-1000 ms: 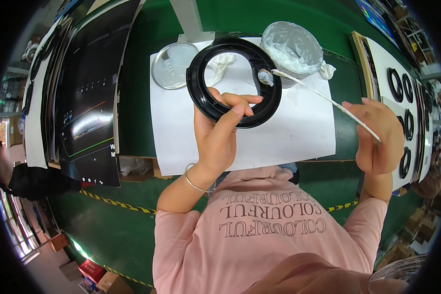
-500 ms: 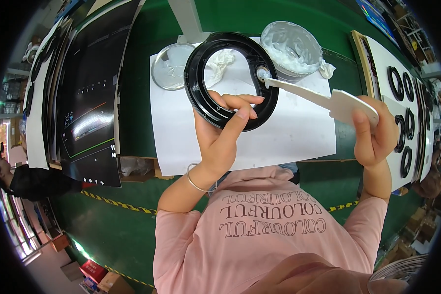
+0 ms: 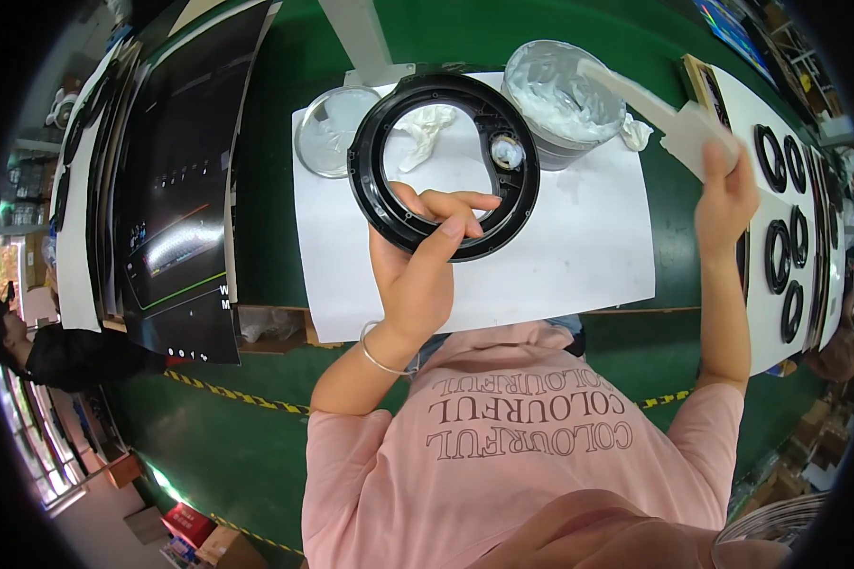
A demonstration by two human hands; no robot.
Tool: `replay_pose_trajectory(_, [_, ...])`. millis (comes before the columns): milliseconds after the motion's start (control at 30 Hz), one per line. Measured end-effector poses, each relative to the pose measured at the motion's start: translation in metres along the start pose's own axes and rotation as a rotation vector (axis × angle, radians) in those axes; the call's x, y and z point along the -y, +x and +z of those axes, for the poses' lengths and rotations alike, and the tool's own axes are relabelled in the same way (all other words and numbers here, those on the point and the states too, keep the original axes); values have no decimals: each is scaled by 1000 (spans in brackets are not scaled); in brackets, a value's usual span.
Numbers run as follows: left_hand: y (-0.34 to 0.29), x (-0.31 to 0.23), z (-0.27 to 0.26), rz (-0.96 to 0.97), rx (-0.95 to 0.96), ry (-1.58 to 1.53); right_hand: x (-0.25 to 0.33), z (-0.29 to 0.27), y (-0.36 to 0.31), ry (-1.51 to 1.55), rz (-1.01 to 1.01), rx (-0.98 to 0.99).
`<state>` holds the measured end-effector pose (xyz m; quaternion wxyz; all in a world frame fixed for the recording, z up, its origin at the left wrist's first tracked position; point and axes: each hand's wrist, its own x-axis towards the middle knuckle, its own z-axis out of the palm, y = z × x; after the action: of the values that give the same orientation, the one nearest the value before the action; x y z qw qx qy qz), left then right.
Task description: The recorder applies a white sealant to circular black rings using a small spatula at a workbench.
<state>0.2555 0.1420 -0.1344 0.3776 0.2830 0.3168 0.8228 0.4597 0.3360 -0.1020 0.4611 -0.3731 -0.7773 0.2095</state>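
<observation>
My left hand [image 3: 432, 223] grips the lower rim of a black plastic ring [image 3: 370, 169], with the fingers wrapped through its opening. A round hole on the ring's right side holds a dab of whitish grease [image 3: 507, 152]. In my right hand [image 3: 726, 194] is a white spatula [image 3: 688, 133], held by its wide end. Its narrow tip reaches over the rim of a clear tub [image 3: 562, 147] smeared inside with the same white paste. The tub stands behind and right of the ring.
White paper [image 3: 579, 242] covers the green table [image 3: 674, 237]. A round clear lid [image 3: 324, 142] and crumpled tissue [image 3: 425, 128] lie behind the ring; another tissue [image 3: 636, 133] sits beside the tub. Dark printed panels [image 3: 185, 180] stand left. A white board with several black rings [image 3: 777, 256] stands right.
My right hand has drawn the spatula away from the ring's hole and swung it up and back to the tub. The ring has shifted only slightly in my left hand.
</observation>
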Motion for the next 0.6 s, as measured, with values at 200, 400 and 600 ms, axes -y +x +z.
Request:
replay_pose_trajectory(200, [-5, -1, -12, -73, -98, -110, -8, -1, -40, -434, -954, 326])
replay_pose_trajectory(400, [-5, -3, -26, -111, -147, -162, -24, -49, -58, -450, -769, 325])
replay_pose_trajectory(600, [-8, -1, -15, -124, -98, -128, -14, -22, -47, 571, 448, -193])
